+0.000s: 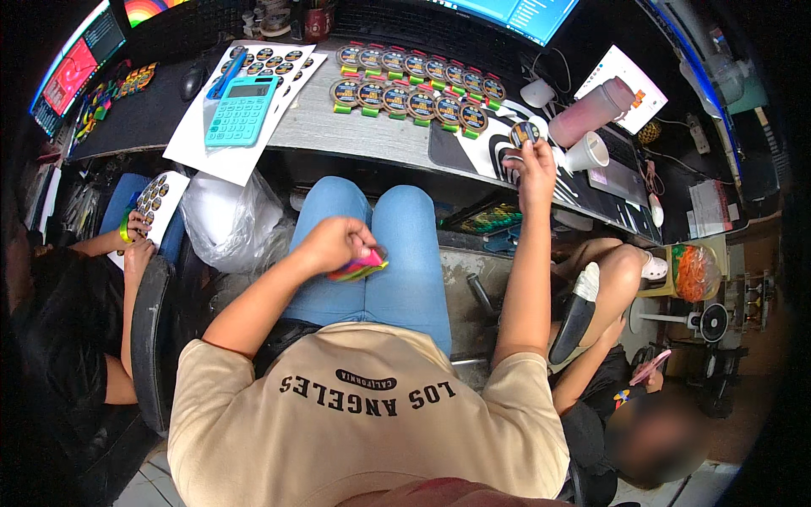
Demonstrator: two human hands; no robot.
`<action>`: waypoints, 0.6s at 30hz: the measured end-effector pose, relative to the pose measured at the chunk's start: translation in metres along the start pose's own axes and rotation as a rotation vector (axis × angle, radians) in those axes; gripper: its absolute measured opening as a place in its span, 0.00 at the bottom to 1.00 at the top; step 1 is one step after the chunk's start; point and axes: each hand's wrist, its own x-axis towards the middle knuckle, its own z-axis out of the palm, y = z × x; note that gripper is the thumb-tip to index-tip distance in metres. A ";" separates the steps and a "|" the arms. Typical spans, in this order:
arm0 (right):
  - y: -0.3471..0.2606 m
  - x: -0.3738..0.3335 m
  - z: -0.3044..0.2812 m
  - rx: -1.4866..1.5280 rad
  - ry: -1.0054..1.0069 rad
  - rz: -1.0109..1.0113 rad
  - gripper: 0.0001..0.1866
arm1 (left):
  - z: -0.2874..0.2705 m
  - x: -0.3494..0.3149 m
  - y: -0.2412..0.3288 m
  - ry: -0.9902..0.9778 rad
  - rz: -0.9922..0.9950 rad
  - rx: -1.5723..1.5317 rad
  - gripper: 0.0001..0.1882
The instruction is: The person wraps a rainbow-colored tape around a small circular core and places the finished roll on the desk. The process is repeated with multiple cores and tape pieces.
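Observation:
Above my thighs, my left hand [336, 245] is closed around a folded pink, yellow and green ribbon [361, 266]; a dark bit shows at its far end, too small to name. Over the desk's right part, my right hand [534, 173] pinches a round dark medal [525, 133] with a printed face, thumb and fingers at its near edge. Left of that hand, two rows of similar round medals [394, 99] lie on the grey desktop [372, 135], with green and red ribbon ends showing at their edges.
A turquoise calculator [239, 114] lies on sheets of round stickers [279, 63]. A pink tumbler [591, 114] and white cup [587, 152] stand right of my right hand. A plastic bag [232, 224] hangs below the desk. Co-workers sit on both sides; one's hands [135, 241] hold a ribbon.

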 end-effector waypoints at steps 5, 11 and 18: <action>0.001 0.054 0.017 0.132 -0.003 0.086 0.13 | -0.012 -0.021 0.056 0.198 0.125 -0.090 0.06; -0.003 0.092 0.013 -0.018 0.280 0.468 0.20 | -0.005 -0.049 0.083 0.367 0.265 0.033 0.08; -0.056 -0.034 0.050 0.274 -0.102 0.051 0.10 | -0.008 -0.049 0.090 0.340 0.290 -0.430 0.10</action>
